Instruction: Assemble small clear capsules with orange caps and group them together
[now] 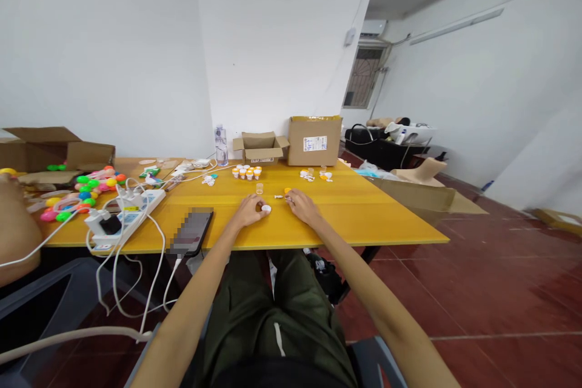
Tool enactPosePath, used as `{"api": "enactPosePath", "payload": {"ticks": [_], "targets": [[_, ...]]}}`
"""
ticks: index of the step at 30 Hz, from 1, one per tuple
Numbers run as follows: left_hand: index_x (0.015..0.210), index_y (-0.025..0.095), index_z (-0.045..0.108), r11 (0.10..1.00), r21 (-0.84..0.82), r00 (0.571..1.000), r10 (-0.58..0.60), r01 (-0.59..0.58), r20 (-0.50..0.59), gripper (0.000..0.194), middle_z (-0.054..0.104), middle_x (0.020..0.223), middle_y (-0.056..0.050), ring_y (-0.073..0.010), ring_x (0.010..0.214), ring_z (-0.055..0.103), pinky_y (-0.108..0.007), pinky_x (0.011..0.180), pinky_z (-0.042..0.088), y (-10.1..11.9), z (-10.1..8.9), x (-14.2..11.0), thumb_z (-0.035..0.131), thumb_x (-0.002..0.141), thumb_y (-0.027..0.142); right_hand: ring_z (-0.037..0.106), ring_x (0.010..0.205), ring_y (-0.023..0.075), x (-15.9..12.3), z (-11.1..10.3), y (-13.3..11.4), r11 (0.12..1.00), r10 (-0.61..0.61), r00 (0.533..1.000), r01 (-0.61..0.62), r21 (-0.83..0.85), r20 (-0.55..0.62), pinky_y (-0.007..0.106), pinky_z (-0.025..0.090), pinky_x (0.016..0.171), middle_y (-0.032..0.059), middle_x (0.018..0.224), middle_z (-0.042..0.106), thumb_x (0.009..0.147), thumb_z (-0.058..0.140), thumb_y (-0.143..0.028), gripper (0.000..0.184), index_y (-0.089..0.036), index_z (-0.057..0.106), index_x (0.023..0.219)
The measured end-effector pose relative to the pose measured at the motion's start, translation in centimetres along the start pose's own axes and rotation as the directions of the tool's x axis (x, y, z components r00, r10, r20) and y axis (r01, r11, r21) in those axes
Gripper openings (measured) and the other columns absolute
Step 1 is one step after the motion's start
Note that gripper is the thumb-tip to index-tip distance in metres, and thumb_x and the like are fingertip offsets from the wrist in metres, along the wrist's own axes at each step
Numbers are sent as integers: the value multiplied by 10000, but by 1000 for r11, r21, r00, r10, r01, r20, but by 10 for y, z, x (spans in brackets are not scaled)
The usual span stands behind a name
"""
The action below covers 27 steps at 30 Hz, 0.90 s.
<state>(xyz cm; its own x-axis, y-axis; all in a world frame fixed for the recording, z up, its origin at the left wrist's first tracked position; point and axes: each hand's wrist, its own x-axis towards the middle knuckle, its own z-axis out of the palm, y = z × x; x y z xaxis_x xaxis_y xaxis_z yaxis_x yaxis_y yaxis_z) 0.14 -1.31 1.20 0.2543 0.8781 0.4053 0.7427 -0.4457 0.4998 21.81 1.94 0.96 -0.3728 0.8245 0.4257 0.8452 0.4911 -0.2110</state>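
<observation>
My left hand (248, 211) rests on the yellow table with its thumb and fingers closed round a small white round cap (266, 209). My right hand (304, 207) lies opposite, fingertips pinched together on something too small to make out. A little white piece (278, 197) lies on the wood between the hands. Just beyond my right fingertips sits an orange cap (287, 190), partly hidden by them. A clear little cup (259, 188) stands upright beyond my left hand.
Several small jars with orange-and-white lids (247, 173) stand grouped behind. Loose caps and cups (313, 175) lie right of them. Cardboard boxes (314, 139) and a water bottle (220, 145) line the wall. Left are a phone (195, 230), a corded power strip (136, 218), colourful balls (86, 191) and another person's arm (16, 230).
</observation>
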Motion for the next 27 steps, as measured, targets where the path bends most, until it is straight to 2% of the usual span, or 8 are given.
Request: {"api": "enactPosePath", "payload": {"ticks": [7, 17, 22, 27], "targets": [[825, 224, 679, 1000, -9, 1000, 4, -4, 2, 127, 651, 858, -22, -212, 883, 600, -354, 881, 478, -2, 1, 0, 674, 759, 331, 616, 1045, 203, -4, 12, 5, 995, -67, 995, 72, 66, -71, 327, 469, 949, 85, 1151, 651, 930, 491, -182, 232, -234, 682, 1051], [834, 224, 673, 1000, -16, 1000, 7, -7, -11, 175, 650, 851, -20, -213, 870, 597, -361, 870, 476, -3, 1, 1, 716, 718, 347, 575, 1062, 243, 15, 11, -18, 989, -108, 986, 93, -118, -125, 376, 440, 892, 115, 1134, 676, 924, 487, -166, 239, -220, 701, 1015], [835, 223, 672, 1000, -10, 1000, 18, -19, -15, 149, 650, 846, -17, -206, 861, 597, -356, 874, 477, -5, 2, 1, 689, 743, 339, 577, 1048, 237, 19, 13, -25, 985, -89, 994, 79, -157, -63, 370, 426, 884, 102, 1113, 695, 932, 482, -172, 243, -231, 716, 965], [818, 221, 665, 999, -29, 1000, 22, -22, -21, 122, 646, 850, -19, -208, 873, 597, -350, 869, 479, -4, 2, 0, 676, 752, 323, 575, 1072, 245, 21, 8, -13, 988, -14, 990, -8, -152, -144, 372, 422, 896, 107, 1158, 682, 960, 416, -194, 295, -229, 698, 1040]]}}
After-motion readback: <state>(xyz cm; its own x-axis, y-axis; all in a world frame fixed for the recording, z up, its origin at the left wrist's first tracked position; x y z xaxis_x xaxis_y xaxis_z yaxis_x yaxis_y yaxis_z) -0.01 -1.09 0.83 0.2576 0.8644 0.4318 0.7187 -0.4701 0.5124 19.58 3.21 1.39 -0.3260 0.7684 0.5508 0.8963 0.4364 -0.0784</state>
